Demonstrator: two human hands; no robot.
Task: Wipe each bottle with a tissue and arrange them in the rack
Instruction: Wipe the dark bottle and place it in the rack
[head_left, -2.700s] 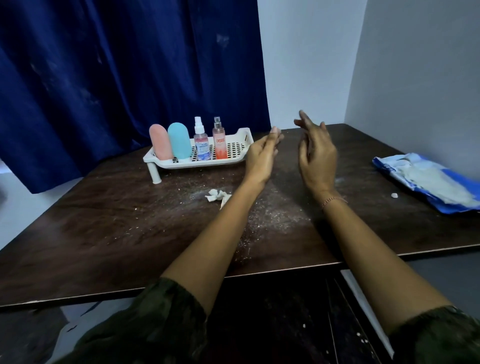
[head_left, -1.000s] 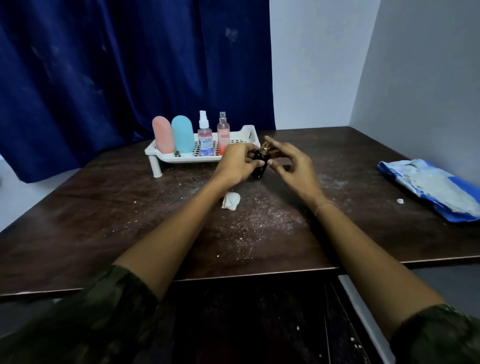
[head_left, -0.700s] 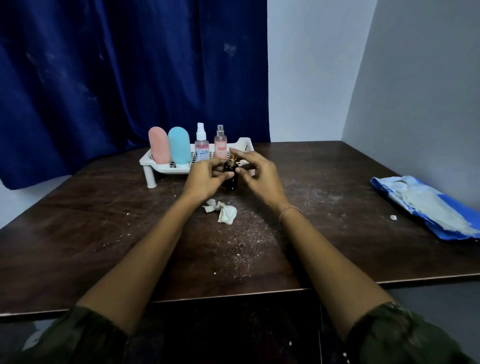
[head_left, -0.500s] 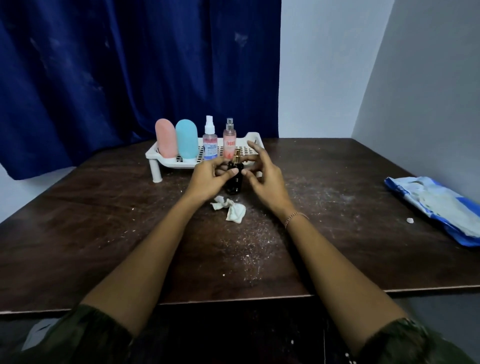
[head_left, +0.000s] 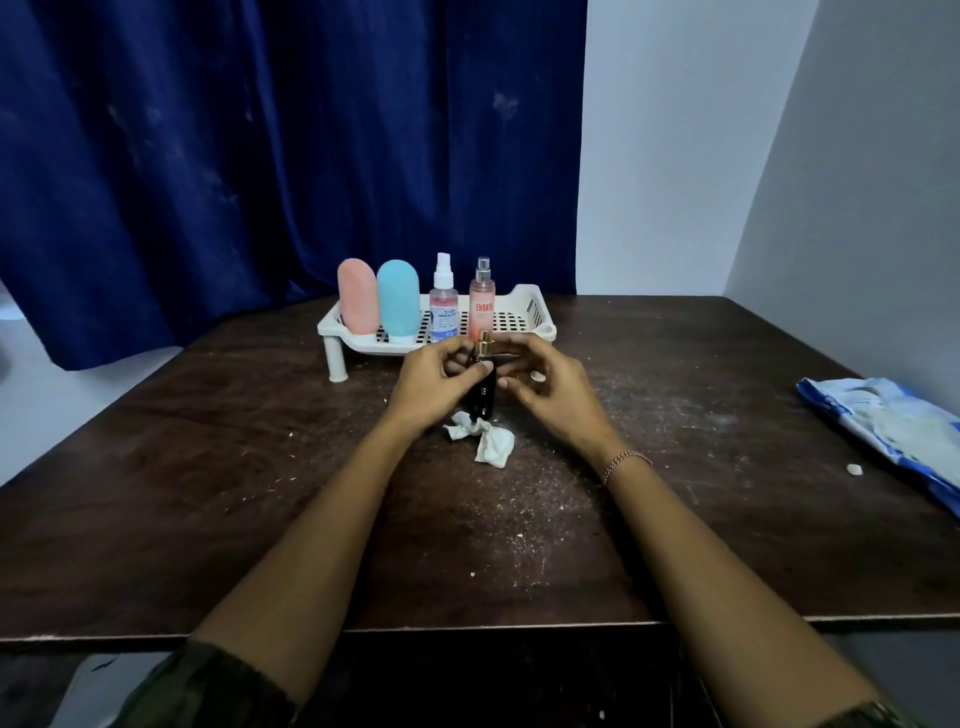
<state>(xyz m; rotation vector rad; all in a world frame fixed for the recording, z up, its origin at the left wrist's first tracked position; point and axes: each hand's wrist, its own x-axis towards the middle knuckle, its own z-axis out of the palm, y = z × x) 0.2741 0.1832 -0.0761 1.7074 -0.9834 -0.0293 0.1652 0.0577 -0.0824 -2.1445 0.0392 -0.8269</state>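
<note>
Item: small black bottle (head_left: 483, 392) w/ gold cap, upright, in front of white rack (head_left: 537, 318); resting on counter (head_left: 208, 467) or lifted, can't tell. L hand (head_left: 434, 387) grips its body, thumb and fingers curled round. R hand (head_left: 553, 397) just beside, fingers loosely curved toward cap; contact unclear. Crumpled tissue (head_left: 485, 440) lies on counter just below bottle, in neither hand. Rack holds 4: pink bottle (head_left: 357, 296), blue bottle (head_left: 398, 300), 2 spray bottles (head_left: 444, 309); right end free. Step, prob.: last bottle, wipe or placement. Next needs tissue picked up, or bottle stood in free end.

Head-worn view, forward-down over table (head_left: 208, 493)
</note>
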